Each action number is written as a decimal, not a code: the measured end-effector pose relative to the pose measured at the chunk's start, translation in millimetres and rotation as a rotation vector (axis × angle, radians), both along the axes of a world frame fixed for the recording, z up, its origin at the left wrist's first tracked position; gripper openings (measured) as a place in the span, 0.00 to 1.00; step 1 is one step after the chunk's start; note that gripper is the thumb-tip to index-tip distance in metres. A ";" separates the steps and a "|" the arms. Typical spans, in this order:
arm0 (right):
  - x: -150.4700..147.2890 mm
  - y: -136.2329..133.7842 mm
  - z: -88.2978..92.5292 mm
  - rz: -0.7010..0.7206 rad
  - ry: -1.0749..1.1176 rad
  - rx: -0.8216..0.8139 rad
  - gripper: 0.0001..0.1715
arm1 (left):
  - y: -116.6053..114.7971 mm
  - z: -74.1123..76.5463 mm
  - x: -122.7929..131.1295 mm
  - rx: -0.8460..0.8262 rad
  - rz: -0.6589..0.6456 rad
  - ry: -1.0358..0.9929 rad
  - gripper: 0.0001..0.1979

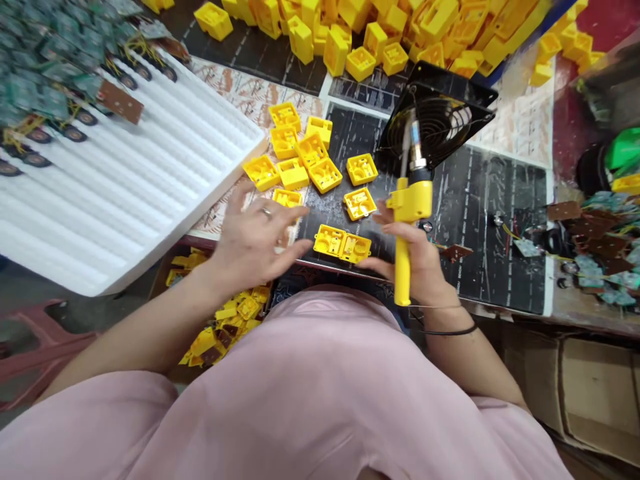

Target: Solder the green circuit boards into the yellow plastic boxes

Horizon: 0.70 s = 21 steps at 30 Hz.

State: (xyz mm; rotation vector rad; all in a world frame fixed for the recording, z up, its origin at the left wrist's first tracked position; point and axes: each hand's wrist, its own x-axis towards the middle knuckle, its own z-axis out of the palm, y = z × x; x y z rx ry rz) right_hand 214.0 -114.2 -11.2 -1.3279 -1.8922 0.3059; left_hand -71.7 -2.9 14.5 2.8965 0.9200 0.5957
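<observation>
My right hand (417, 257) is closed around a yellow soldering iron (407, 220) held upright, its metal tip pointing away toward a black fan. My left hand (253, 233) hovers with fingers spread over small yellow plastic housings (305, 160) on the black mat, a ring on one finger, holding nothing. A pair of joined yellow housings (343, 243) lies between both hands at the table's near edge. Two more single housings (361, 187) sit just beyond.
A white ribbed foam tray (135, 180) with green circuit boards (45, 73) lies at left. A heap of yellow casings (400, 30) fills the back. The black fan (440, 117) stands right of centre; boards and wires (595, 233) at right; a box of yellow parts (225, 320) below the table.
</observation>
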 end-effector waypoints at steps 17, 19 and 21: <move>6.9 39.2 4.4 -0.185 -0.347 -0.007 0.24 | 30.4 -6.9 -28.2 -0.141 -0.008 0.108 0.18; 10.0 38.8 7.1 -0.164 -0.338 -0.008 0.24 | 26.0 -4.2 -23.9 -0.125 0.016 0.087 0.22; 13.1 41.8 10.6 -0.096 -0.326 -0.004 0.21 | 19.8 -3.2 -15.0 -0.078 0.060 0.073 0.28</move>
